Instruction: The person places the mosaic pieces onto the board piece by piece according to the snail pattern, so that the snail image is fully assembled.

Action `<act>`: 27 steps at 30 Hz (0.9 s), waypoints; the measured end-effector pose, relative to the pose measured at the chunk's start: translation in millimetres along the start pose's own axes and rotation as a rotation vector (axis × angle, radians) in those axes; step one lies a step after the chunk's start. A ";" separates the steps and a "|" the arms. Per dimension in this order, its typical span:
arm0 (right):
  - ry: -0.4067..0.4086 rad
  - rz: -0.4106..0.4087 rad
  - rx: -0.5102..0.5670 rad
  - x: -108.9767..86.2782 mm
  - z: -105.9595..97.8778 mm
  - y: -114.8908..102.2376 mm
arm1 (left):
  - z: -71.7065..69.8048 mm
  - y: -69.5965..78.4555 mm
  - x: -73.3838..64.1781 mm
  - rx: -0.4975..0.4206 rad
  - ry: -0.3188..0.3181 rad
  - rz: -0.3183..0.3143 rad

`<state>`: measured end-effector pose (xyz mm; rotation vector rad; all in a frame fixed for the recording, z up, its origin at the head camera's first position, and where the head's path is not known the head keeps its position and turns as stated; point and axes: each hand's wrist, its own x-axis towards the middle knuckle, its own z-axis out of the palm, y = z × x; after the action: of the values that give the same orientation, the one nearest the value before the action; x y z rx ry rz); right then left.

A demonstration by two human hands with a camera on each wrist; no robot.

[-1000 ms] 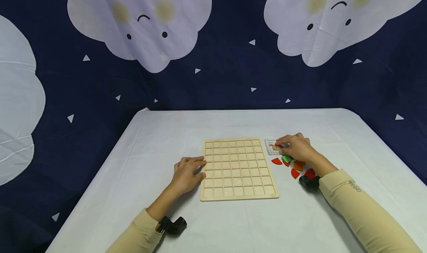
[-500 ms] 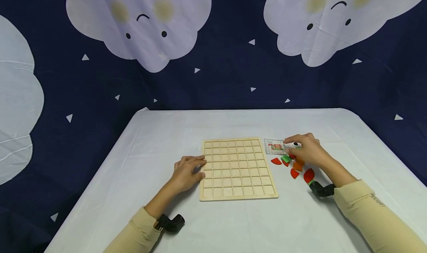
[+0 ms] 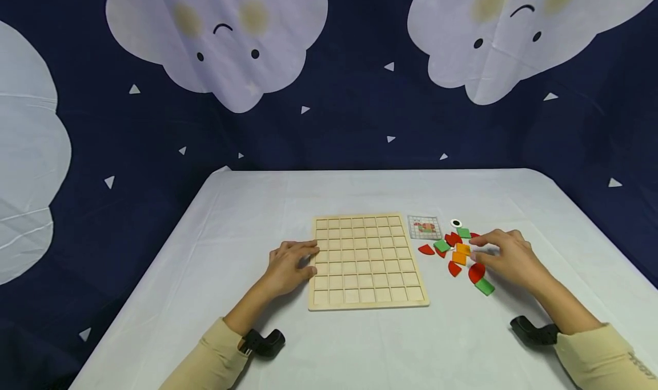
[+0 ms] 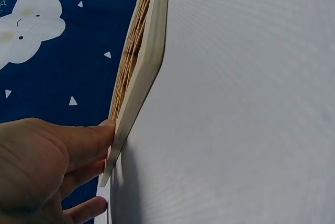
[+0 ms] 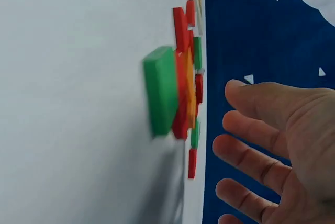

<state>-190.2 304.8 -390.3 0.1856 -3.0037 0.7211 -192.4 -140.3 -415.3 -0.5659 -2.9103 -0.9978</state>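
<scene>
A square wooden grid board [image 3: 367, 268] lies flat on the table. My left hand [image 3: 289, 271] touches its left edge, fingers fairly straight; the left wrist view shows the thumb [image 4: 89, 139] against the board's side. To the right of the board is a loose cluster of red, green and orange pieces, among them a red one [image 3: 477, 272], a green one [image 3: 485, 287] and an orange one [image 3: 459, 258]. My right hand [image 3: 514, 258] hovers at the cluster's right side, fingers apart and holding nothing. A white round piece with a black dot [image 3: 456, 223] lies behind the cluster.
A small gridded picture card [image 3: 424, 227] lies by the board's upper right corner. White cloth covers the table [image 3: 360, 350]. Behind it hangs a dark blue curtain [image 3: 349, 81] printed with clouds.
My right hand has let go of the white dotted piece, now lying beyond the cluster, and moved right and nearer. The card and more pieces are uncovered. My left hand has stayed put.
</scene>
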 end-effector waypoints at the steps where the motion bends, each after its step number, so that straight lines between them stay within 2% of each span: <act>1: 0.004 -0.002 -0.007 -3.3 0.2 2.5 | 0.1 0.1 0.1 0.000 -0.001 -0.002; 6: 0.032 -0.024 -0.046 -15.3 1.4 15.6 | 0.4 0.7 0.3 0.003 -0.003 -0.009; 10: 0.043 -0.004 -0.054 -14.9 0.7 24.1 | 0.7 0.4 0.6 0.007 0.002 -0.005; 19: 0.048 0.043 -0.052 11.4 3.0 42.6 | 1.4 0.5 -0.3 0.004 0.000 -0.009; 27: 0.019 0.054 -0.031 31.2 5.4 43.5 | 1.2 0.9 -0.1 0.010 0.007 -0.010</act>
<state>-226.7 337.6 -412.4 0.0955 -3.0105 0.6760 -191.9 -139.0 -415.7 -0.5468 -2.9134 -0.9831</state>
